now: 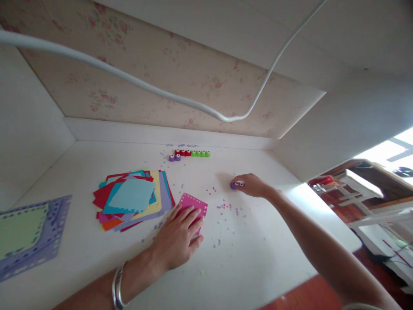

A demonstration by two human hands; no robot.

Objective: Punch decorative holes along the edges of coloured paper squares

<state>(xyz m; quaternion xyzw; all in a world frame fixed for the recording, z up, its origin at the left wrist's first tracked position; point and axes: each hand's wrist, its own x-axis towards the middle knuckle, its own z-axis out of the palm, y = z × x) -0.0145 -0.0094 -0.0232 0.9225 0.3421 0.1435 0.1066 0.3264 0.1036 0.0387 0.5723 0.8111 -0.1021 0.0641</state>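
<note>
My left hand [180, 232] lies flat with fingers spread on a pink sheet of paper [202, 207], which has small holes punched along its edges. Over to the right, my right hand [253, 185] has its fingers closed around a purple craft punch [232, 186]. White-topped parts show beside the fingertips, and I cannot tell how many punches are there. Pink paper bits [224, 206] are scattered between the two hands. Toward the back stand red punches [183, 153] and green punches [198, 153] in a row, with two purple punches [174, 158] in front.
A loose stack of coloured paper [129, 196] lies left of the pink sheet. Farther left are punched purple sheets [61, 224] with a pale green sheet [24, 228] on top. A white cable [155, 89] hangs across the view above the white table [258, 258].
</note>
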